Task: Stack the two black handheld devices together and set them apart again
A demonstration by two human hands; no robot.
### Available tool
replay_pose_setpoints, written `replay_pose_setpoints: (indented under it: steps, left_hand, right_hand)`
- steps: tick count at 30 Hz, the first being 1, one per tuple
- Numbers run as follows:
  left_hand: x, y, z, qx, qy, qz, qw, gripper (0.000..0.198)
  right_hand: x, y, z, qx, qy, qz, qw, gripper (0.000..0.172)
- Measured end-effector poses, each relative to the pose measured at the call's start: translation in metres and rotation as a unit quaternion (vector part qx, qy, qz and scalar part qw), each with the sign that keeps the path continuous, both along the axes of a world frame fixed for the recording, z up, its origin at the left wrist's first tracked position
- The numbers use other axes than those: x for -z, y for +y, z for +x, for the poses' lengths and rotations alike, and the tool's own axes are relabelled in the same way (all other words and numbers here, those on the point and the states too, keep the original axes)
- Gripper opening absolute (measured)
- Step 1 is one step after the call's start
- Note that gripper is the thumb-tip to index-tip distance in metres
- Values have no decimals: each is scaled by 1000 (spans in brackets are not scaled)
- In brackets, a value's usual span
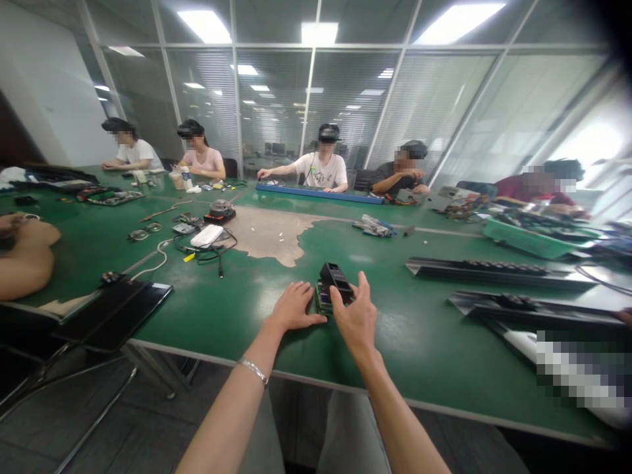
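A black box-shaped plastic part point(338, 275) with rectangular openings stands tilted close to the table's near edge. Under and beside it shows a green circuit board point(323, 301). My right hand point(356, 316) grips the black part from the right, thumb on the near side; its other fingers are partly hidden behind it. Flat on the tabletop, my left hand point(296, 307) lies just left of the board with its fingers stretched out. Its fingertips come near the board's left side; whether they touch it I cannot tell.
On the green table point(247, 296) lie a white box point(207, 236) with cables, gloves point(374, 226), and long black metal strips point(498, 271) at right. A green basket point(538, 242) holds parts. Several people sit around the table; a dark flat panel point(118, 313) juts over the left edge.
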State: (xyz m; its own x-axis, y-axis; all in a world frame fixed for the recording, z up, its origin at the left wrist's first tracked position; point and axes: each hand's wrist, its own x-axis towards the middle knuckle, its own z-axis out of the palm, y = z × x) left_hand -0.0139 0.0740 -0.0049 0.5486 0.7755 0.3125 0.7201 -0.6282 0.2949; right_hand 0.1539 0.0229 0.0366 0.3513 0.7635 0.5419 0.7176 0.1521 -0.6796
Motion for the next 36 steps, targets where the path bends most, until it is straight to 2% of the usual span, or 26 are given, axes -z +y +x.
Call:
replay_pose_setpoints:
  steps: [16, 23, 30, 33, 36]
  left_hand:
    - [0, 1, 0, 11, -22, 1, 1000, 87]
    - [6, 5, 0, 1, -24, -29, 999, 99]
    - [10, 9, 1, 8, -42, -21, 999, 114]
    - [10, 8, 1, 7, -42, -19, 999, 111]
    - [9, 7, 1, 6, -24, -19, 1000, 99]
  right_hand:
    - [3, -2, -14, 5, -70, -46, 996, 82]
    - [7, -3, -20, 1, -95, -64, 993, 83]
    - [24, -9, -20, -1, -104, -86, 991, 83]
    - [30, -12, -20, -1, -117, -93, 989, 82]
    - [33, -13, -20, -1, -130, -84, 988, 81]
